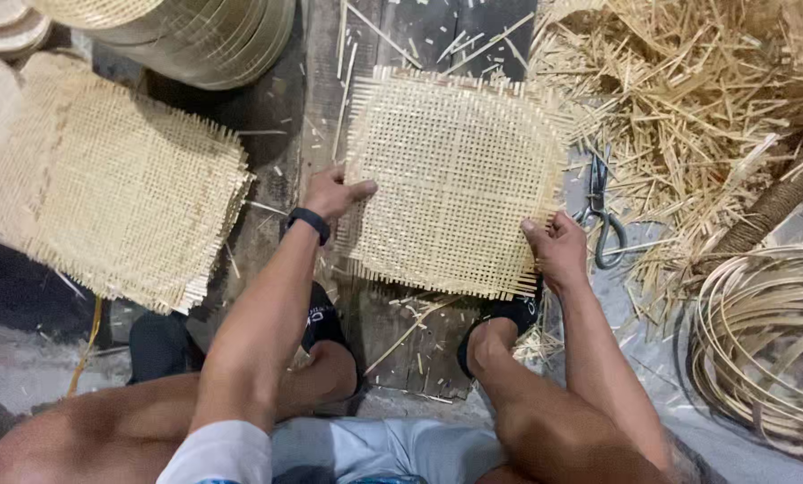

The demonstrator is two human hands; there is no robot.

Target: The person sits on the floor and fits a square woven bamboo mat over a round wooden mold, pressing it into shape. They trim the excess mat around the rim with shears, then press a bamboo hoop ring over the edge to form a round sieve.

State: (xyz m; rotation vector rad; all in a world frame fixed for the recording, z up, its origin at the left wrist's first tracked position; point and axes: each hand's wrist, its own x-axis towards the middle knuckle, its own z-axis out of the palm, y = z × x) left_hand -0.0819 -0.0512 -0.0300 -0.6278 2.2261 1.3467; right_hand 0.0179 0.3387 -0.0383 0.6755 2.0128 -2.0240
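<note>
Mat stack (105, 188) on floor, far left. Left hand (334, 193) open, flat on left edge of woven mat (455, 179), which lies on board (401, 341). Right hand (558, 246) pinches mat's lower right corner. Scissors (601, 220) just beside. Offcut pile (688, 99), strip coil (769, 341) at right.

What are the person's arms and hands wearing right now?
Both hands are bare, no gloves. The left hand has a black band on its wrist, and a white short sleeve covers the upper arm. The right hand and its forearm wear nothing that shows.
</note>
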